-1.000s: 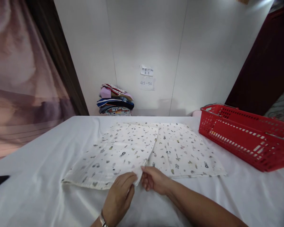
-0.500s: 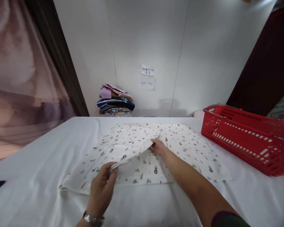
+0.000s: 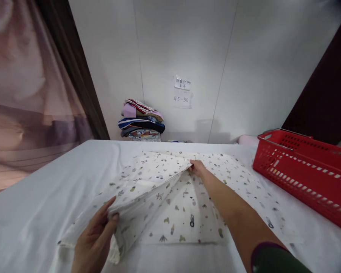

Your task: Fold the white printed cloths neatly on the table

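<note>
A thin white cloth (image 3: 176,212) printed with small plants and figures is spread over the white-covered table. Between finger and thumb, my left hand (image 3: 98,231) pinches its upper layer at the near left, and a corner droops below. Farther off, near the cloth's middle, my right hand (image 3: 197,167) grips the same lifted edge. The raised edge runs taut between both hands, with the patterned lower layer showing beneath. The right fingertips are partly hidden by the fabric.
A red plastic basket (image 3: 307,178) with a metal handle stands at the right. Folded clothes (image 3: 142,121) are stacked at the table's far edge by the white wall, which bears two paper labels (image 3: 182,91). A pinkish curtain (image 3: 31,113) hangs at left.
My left hand has moved left and nearer, pulling the cloth's edge with it. My right hand has shifted slightly farther away and right. More of the lower layer shows.
</note>
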{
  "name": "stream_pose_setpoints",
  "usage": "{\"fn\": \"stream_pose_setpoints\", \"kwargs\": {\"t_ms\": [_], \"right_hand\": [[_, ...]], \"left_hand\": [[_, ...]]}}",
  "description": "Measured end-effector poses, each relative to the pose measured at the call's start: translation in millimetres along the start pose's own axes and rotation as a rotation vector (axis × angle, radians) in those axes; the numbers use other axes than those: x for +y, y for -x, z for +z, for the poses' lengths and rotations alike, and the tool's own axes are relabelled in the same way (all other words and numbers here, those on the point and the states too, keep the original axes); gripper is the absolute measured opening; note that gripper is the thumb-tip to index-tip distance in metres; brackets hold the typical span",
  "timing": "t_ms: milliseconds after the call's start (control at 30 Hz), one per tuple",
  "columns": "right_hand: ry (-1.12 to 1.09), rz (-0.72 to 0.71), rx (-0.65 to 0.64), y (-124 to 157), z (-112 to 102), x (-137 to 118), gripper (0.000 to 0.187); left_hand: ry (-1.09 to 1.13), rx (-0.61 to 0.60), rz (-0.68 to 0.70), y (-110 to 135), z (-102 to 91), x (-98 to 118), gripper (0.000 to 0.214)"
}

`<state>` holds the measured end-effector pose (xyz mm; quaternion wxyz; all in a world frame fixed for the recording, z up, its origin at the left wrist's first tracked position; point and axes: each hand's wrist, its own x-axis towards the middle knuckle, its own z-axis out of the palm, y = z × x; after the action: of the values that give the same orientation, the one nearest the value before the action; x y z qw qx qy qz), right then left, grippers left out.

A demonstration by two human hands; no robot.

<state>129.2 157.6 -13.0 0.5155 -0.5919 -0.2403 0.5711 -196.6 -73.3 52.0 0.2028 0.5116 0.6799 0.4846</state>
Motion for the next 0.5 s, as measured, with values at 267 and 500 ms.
{"fn": "stream_pose_setpoints", "kwargs": {"t_ms": [267,500], "right_hand": [[0.268,-0.072,0.023,-8.4,10.1,-29.2,0.028],[0.450,-0.193,-0.002,-4.0,19.0,-33.9,0.064]], "left_hand": [[-0.197,-0.034,0.073,-11.6,-5.1,-19.5,0.057],[-0.143,-0.090,-0.059,-25.2,-0.7,-44.6,0.052]]}}
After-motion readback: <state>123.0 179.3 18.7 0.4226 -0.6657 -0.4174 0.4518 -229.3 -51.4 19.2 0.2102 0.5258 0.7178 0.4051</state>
